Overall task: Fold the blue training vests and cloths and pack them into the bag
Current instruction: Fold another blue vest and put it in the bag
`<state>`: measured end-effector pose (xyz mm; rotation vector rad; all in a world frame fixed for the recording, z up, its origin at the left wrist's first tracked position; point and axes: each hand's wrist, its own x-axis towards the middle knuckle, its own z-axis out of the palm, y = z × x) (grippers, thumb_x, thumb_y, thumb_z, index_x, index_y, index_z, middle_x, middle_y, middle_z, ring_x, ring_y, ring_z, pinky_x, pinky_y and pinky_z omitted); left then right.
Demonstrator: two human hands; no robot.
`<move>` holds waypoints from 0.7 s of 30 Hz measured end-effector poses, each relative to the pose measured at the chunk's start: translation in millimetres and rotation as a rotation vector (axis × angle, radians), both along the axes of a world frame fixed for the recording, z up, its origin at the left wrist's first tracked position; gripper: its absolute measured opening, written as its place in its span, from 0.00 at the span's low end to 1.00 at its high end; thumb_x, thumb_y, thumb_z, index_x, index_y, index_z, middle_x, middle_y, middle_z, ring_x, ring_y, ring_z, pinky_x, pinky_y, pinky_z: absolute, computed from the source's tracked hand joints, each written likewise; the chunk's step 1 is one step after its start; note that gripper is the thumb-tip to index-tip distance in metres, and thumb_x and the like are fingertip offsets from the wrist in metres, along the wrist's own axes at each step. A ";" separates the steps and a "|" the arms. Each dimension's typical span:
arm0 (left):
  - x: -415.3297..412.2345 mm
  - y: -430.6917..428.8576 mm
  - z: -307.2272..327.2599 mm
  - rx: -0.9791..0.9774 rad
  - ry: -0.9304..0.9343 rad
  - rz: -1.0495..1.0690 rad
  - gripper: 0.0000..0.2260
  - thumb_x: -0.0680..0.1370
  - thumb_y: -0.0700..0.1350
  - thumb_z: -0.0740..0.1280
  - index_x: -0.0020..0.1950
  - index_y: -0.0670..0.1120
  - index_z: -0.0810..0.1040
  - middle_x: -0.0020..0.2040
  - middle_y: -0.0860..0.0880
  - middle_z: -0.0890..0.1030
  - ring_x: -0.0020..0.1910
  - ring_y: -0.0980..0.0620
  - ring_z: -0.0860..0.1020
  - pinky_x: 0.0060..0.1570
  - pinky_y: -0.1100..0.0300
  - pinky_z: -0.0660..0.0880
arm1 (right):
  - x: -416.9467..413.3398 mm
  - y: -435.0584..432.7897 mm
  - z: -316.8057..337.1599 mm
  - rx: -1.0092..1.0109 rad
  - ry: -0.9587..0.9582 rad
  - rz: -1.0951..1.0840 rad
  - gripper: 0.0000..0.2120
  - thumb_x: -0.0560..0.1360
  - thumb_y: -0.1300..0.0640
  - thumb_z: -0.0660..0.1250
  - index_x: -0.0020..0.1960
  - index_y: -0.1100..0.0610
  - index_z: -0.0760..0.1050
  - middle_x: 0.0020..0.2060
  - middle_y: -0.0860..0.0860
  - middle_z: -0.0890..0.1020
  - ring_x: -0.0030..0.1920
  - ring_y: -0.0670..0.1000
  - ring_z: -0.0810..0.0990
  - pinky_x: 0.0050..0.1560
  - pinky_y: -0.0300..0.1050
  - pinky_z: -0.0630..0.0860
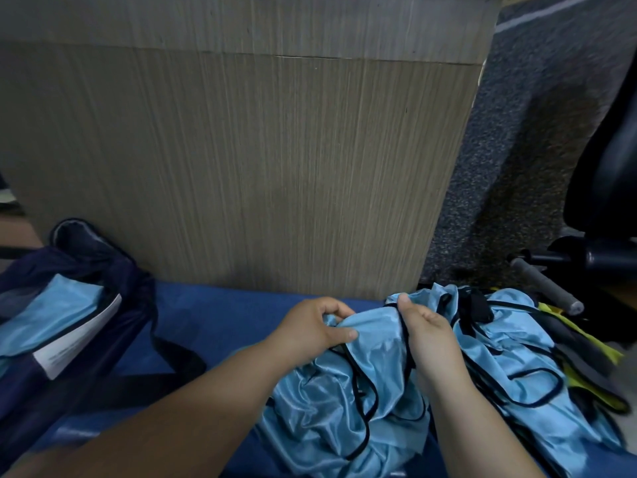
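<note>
We grip a crumpled light-blue vest with both hands: our left hand pinches a fold of it, our right hand curls round its black-trimmed edge. It lies on the blue surface beside a heap of more vests. The dark bag stands open at far left (blue cloth already inside).

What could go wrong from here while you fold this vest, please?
1. The left hand and right hand pinch a vest whose black-edged loops seem tangled with the pile; lifting may drag others along.
2. The yellow cloth at the pile's edge could get swept into the bag by mistake.
</note>
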<state>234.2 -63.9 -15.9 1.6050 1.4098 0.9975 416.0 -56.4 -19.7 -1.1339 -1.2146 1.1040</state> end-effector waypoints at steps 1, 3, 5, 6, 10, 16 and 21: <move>-0.2 -0.3 -0.1 -0.001 0.011 0.007 0.05 0.73 0.46 0.75 0.45 0.54 0.82 0.43 0.59 0.82 0.43 0.62 0.80 0.45 0.68 0.76 | 0.3 0.2 -0.5 0.007 -0.011 -0.018 0.24 0.79 0.45 0.63 0.37 0.65 0.71 0.32 0.58 0.75 0.34 0.54 0.75 0.39 0.48 0.73; -0.4 -0.8 -0.9 -0.008 0.015 0.010 0.04 0.73 0.47 0.75 0.45 0.53 0.82 0.44 0.59 0.82 0.43 0.62 0.80 0.45 0.68 0.75 | 0.7 0.1 -1.7 0.028 -0.049 -0.030 0.25 0.79 0.44 0.62 0.36 0.64 0.68 0.32 0.56 0.71 0.34 0.53 0.71 0.37 0.46 0.69; -0.6 -2.4 -1.2 -0.015 0.011 -0.001 0.04 0.73 0.47 0.75 0.45 0.52 0.82 0.44 0.58 0.82 0.43 0.62 0.80 0.45 0.68 0.76 | 0.9 0.1 -3.9 0.050 -0.046 -0.020 0.24 0.78 0.43 0.63 0.35 0.62 0.67 0.32 0.55 0.69 0.34 0.52 0.68 0.36 0.45 0.68; -0.7 -2.9 -1.4 -0.021 0.006 -0.012 0.04 0.73 0.47 0.75 0.46 0.52 0.82 0.45 0.57 0.83 0.43 0.61 0.81 0.45 0.67 0.77 | 1.0 0.4 -4.5 0.049 -0.033 0.012 0.25 0.77 0.43 0.64 0.36 0.64 0.68 0.33 0.54 0.71 0.35 0.52 0.70 0.38 0.44 0.69; -2.8 -2.5 -1.1 -0.034 -0.022 -0.041 0.05 0.74 0.46 0.74 0.47 0.48 0.83 0.44 0.54 0.83 0.43 0.57 0.82 0.48 0.61 0.79 | 0.3 3.3 -8.8 0.050 0.020 0.225 0.18 0.66 0.48 0.74 0.51 0.56 0.80 0.51 0.45 0.84 0.53 0.47 0.82 0.56 0.46 0.76; -8.0 -4.8 11.0 -0.055 0.085 -0.132 0.05 0.78 0.48 0.69 0.43 0.57 0.81 0.43 0.61 0.81 0.43 0.67 0.78 0.46 0.72 0.73 | 0.5 -2.9 -8.5 0.114 -0.073 0.340 0.09 0.71 0.65 0.73 0.49 0.56 0.78 0.43 0.52 0.84 0.45 0.52 0.83 0.45 0.43 0.80; -23.3 -0.9 36.2 0.027 0.244 -0.128 0.05 0.77 0.53 0.69 0.47 0.53 0.82 0.44 0.61 0.80 0.43 0.70 0.76 0.44 0.77 0.68 | -2.2 -3.8 7.6 0.195 -0.143 0.251 0.15 0.73 0.68 0.71 0.56 0.54 0.77 0.48 0.49 0.84 0.51 0.49 0.83 0.48 0.40 0.79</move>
